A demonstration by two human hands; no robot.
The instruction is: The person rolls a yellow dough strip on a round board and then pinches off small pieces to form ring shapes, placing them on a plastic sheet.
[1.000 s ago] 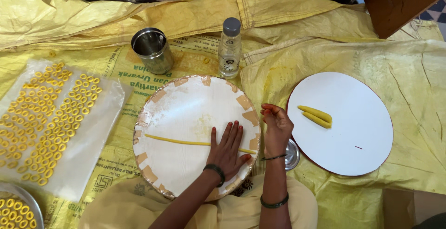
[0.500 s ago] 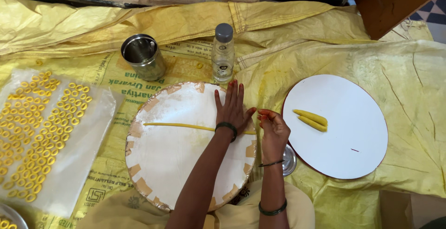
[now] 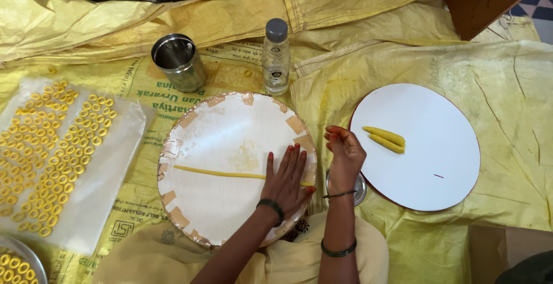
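Observation:
A thin yellow dough rope lies across a round white board with taped edges. My left hand lies flat on the rope's right part, fingers spread and palm down. My right hand hovers just off the board's right edge with its fingers loosely curled and nothing visible in them. It sits above a small steel lid. Both wrists wear dark bangles.
A white round plate at the right holds two short yellow dough pieces. Behind the board stand a steel cup and a small clear bottle. A plastic sheet at the left is covered with several yellow rings. Yellow sacking lies underneath.
My left hand slid away across the board, then back toward me, rolling the rope with it. My right hand stayed by the board's right edge.

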